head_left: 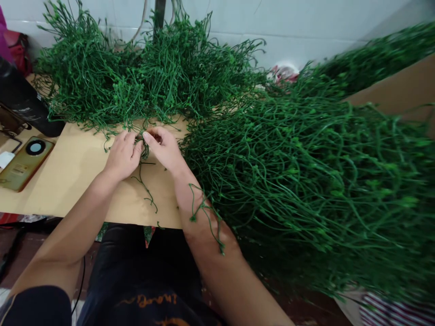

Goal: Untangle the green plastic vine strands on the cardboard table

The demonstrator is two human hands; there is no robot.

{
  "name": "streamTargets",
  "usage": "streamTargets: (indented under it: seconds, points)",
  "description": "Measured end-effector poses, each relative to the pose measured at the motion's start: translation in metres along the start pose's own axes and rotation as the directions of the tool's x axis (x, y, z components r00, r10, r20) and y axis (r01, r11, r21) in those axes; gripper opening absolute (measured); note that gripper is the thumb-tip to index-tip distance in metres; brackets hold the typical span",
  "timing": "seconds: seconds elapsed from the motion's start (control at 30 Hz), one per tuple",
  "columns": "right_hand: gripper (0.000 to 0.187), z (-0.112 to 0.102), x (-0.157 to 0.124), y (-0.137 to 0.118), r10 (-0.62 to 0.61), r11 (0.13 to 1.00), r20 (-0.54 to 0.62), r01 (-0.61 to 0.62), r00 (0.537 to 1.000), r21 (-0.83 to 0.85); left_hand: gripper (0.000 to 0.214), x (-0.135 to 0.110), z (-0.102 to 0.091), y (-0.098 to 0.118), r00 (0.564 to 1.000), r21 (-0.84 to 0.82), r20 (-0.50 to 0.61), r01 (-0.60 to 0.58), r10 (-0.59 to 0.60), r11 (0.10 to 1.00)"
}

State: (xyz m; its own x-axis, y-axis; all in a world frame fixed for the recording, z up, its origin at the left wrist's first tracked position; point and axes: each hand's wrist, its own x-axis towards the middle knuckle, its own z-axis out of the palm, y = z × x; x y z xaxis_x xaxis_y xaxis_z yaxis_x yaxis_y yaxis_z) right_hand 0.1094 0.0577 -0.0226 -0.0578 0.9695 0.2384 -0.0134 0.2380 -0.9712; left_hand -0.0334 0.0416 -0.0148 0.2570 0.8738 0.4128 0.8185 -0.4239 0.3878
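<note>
Both hands meet over a tan sheet-covered tabletop (81, 181). Between their fingertips is a small bunch of thin green artificial stems (144, 149). My left hand (123, 154) is closed on its left side, thumb against the stems. My right hand (163, 147) pinches the same bunch from the right, its thumb uppermost. One loose stem (146, 185) trails down the sheet below the hands. Another green sprig (205, 206) lies across my right forearm. The fingers partly hide the bunch.
A tall heap of green stems (163, 77) lines the back by the wall. A larger pile (316, 172) fills the right side, beside a cardboard flap (397, 88). At the left are a phone (27, 163) and a black bottle (27, 97).
</note>
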Motion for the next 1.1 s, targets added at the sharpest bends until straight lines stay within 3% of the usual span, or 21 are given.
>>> streamTargets:
  seconds: [0.2, 0.43, 0.63, 0.83, 0.97, 1.1]
  points:
    - [0.027, -0.001, -0.001, -0.008, 0.077, 0.988, 0.080, -0.086, 0.994, 0.129, 0.026, 0.001, -0.002, -0.002, 1.000, -0.037, 0.018, -0.007, 0.008, 0.999]
    - [0.022, -0.003, -0.003, -0.003, -0.022, 0.995, 0.060, 0.028, 0.998, -0.093, 0.024, 0.003, -0.003, 0.002, 0.994, -0.066, 0.093, -0.052, 0.058, 0.996]
    - [0.032, -0.009, 0.001, 0.004, 0.042, 0.985, -0.016, -0.044, 0.999, -0.168, 0.025, 0.006, -0.009, 0.007, 0.979, -0.089, 0.158, -0.115, 0.128, 0.989]
    - [0.035, 0.002, -0.002, 0.004, 0.073, 0.985, -0.061, -0.081, 0.996, -0.150, 0.020, 0.007, -0.014, 0.010, 0.965, 0.039, 0.212, -0.166, 0.154, 0.985]
    - [0.032, 0.000, 0.005, 0.008, 0.125, 0.947, -0.182, -0.172, 0.975, -0.272, 0.019, -0.001, -0.016, 0.023, 0.956, 0.047, 0.219, -0.209, 0.194, 0.977]
    - [0.034, -0.017, 0.018, 0.014, 0.166, 0.937, -0.420, -0.276, 0.893, -0.217, 0.028, -0.015, -0.015, 0.039, 0.918, -0.203, 0.195, -0.307, 0.345, 0.930]
